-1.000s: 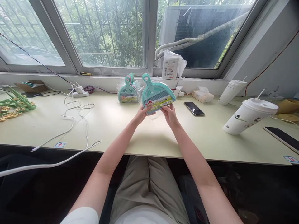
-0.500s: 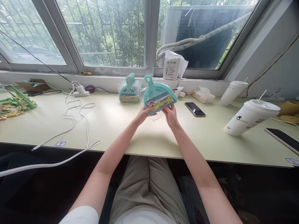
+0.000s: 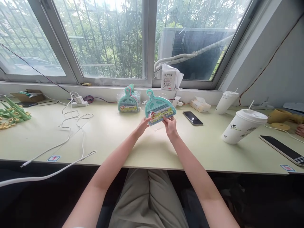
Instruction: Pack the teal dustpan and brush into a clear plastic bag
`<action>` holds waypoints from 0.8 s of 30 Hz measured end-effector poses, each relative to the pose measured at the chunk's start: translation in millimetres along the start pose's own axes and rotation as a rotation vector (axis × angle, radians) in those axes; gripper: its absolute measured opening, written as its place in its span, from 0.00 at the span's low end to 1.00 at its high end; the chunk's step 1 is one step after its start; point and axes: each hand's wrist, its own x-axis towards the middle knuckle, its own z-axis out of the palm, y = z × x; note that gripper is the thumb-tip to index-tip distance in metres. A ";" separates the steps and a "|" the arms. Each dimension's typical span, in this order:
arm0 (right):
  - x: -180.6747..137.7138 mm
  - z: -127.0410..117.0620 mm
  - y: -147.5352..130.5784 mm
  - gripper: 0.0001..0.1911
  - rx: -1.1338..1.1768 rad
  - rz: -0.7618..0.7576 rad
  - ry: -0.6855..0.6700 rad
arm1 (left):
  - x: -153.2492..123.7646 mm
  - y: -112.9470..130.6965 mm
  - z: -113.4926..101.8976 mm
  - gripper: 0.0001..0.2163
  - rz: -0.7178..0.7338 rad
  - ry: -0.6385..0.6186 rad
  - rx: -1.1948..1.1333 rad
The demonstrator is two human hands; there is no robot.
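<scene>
I hold a teal mini dustpan-and-brush set (image 3: 158, 107) in clear wrap with a yellow label, upright above the pale green desk (image 3: 114, 139). My left hand (image 3: 143, 124) pinches its lower left corner. My right hand (image 3: 169, 124) grips its lower right edge. Both hands are closed on the pack. Behind it, to the left, a bagged stack of similar sets (image 3: 128, 101) leans near the window ledge.
White cables (image 3: 71, 126) trail over the desk's left half, from a power strip (image 3: 79, 102). A phone (image 3: 192, 117), tissue pack (image 3: 199, 104), two lidded paper cups (image 3: 241, 126) and a tablet (image 3: 280, 149) lie right. Green clips (image 3: 11, 114) sit far left. Another person's fingers (image 3: 300, 129) show at the right edge.
The view tilted up and the pack with both hands sits slightly lower and farther away; the grip is unchanged.
</scene>
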 end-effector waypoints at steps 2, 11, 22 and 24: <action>-0.5 0.4 0.2 0.21 -0.002 0.020 -0.025 | 1.2 4.7 0.9 0.27 0.055 0.117 -0.009; 8.0 -6.2 8.0 0.17 -0.062 0.062 -0.038 | 1.8 -2.8 7.7 0.27 -0.041 0.189 0.003; 19.7 -43.0 -12.5 0.26 -1.400 -0.493 -0.090 | 13.6 -1.1 -57.4 0.19 -0.144 0.414 -0.156; 17.7 -42.3 -9.1 0.29 -1.499 -0.674 -0.266 | 12.0 -0.8 -65.4 0.18 -0.217 0.433 -0.155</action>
